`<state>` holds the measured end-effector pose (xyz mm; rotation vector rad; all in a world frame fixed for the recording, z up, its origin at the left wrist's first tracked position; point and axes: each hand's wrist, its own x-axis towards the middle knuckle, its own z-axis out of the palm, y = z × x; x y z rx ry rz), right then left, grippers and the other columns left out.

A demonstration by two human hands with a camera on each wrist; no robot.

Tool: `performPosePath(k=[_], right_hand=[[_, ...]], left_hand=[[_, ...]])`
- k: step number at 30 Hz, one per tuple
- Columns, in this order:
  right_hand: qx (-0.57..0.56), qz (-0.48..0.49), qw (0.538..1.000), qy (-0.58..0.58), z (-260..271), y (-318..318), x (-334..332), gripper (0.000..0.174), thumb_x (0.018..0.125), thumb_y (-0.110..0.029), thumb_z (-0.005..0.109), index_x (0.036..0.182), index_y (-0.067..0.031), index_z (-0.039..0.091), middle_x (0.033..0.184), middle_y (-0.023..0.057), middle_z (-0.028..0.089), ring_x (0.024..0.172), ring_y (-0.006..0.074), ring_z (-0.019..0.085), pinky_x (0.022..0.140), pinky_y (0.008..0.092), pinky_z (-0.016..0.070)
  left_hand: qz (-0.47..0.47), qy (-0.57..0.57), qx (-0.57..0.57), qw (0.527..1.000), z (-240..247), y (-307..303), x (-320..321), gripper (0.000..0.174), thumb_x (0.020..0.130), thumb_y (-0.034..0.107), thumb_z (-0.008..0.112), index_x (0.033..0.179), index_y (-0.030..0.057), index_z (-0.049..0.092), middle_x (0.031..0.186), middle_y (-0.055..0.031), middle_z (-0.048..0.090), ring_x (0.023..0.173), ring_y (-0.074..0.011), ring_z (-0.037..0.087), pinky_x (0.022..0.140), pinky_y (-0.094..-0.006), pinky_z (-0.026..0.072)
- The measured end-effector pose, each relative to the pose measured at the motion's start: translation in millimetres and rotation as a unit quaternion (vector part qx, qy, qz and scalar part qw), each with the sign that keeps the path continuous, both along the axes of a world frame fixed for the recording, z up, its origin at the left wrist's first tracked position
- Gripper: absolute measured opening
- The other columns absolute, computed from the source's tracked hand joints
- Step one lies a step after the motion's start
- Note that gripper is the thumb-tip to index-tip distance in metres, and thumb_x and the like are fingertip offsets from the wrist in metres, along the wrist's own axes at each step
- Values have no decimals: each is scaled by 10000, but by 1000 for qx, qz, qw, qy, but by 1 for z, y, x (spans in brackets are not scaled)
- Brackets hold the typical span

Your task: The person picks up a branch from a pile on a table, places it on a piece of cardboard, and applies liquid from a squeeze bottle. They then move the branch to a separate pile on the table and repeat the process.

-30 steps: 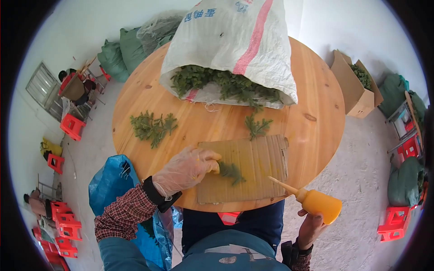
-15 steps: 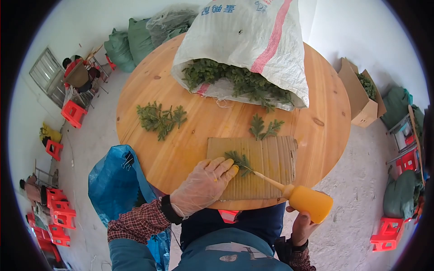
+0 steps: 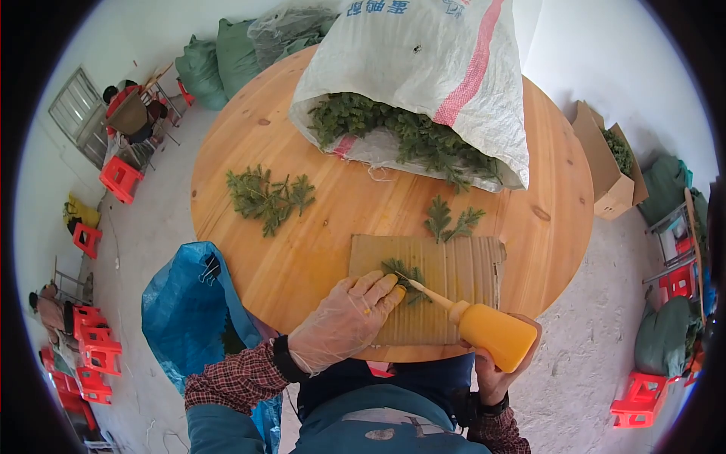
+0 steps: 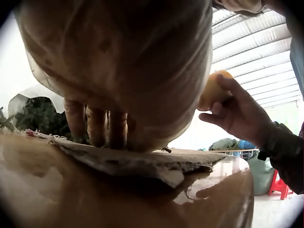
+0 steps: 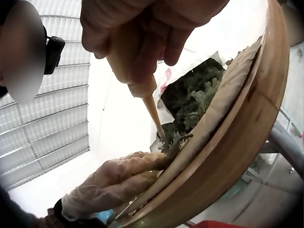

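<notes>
My gloved left hand (image 3: 336, 324) rests low over a corrugated cardboard sheet (image 3: 473, 265). Its fingertips, stained yellow, pinch a small green conifer sprig (image 3: 395, 266) on the sheet. In my bare right hand (image 3: 493, 384) I grip a yellow squeeze bottle (image 3: 495, 337), tilted so its long thin nozzle (image 5: 152, 111) points down at the sprig. The nozzle's tip meets the sprig just beyond my left fingertips. In the left wrist view the gloved hand hides the sprig, while the right hand (image 4: 242, 111) shows behind it around the bottle.
A white woven sack (image 3: 408, 68) full of conifer branches (image 3: 423, 136) lies open on the round wooden table (image 3: 333, 219). Loose sprigs lie left (image 3: 268, 198) and behind the cardboard (image 3: 451, 221). A blue bag (image 3: 170, 303) hangs at the left edge. Red stools (image 3: 121, 179) stand around.
The left hand moved right and set the sprig further up the cardboard. The right hand brought the bottle leftward and its nozzle tip onto the sprig.
</notes>
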<state>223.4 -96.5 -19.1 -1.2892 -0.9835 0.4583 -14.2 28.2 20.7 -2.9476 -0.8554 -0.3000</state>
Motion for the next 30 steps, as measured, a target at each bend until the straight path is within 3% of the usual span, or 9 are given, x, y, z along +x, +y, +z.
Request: performPosePath(k=[4,11,21,25,28,30], right_hand=[[-43,26,998,36,-4,0,0,839,703,-421,903,1272,-38,420,1170,131,550,1046,246,600,910,387,506],[-3,-10,998,-55,-1,-3,4,790,703,-392,893,1243,-49,429,1137,140,570,1027,246,613,897,384,514],[0,-40,999,-26,0,-19,7,778,705,-395,889,1230,-48,431,1097,140,579,982,245,627,863,375,525],[7,-38,999,7,2,-24,7,782,721,-397,884,1237,-40,418,1082,136,575,946,245,655,821,363,555],[10,-28,998,57,6,-28,6,788,734,-407,879,1243,-33,406,1070,135,572,920,245,674,790,354,575],[0,-26,998,51,8,-31,7,790,746,-416,871,1247,-30,398,1074,139,568,908,247,684,776,352,587]], left_hand=[[0,-5,-6,1000,1,1,-1,426,877,164,556,1278,31,602,1291,-125,565,1202,-268,558,940,-370,475],[2,0,-6,1000,0,0,-1,424,883,164,551,1282,29,600,1292,-127,565,1203,-272,557,938,-369,478],[6,3,-12,1000,2,-1,2,428,897,181,539,1297,35,593,1298,-122,564,1213,-273,552,953,-380,475],[3,24,-32,999,3,-1,2,545,847,249,641,1328,1,576,1332,-143,550,1247,-282,524,1004,-401,453],[11,3,-12,1000,2,-2,3,421,915,186,530,1305,43,594,1293,-118,568,1208,-271,552,947,-388,473],[9,4,-9,1000,1,-2,3,416,915,184,533,1302,44,597,1291,-116,569,1205,-270,552,945,-389,474]])
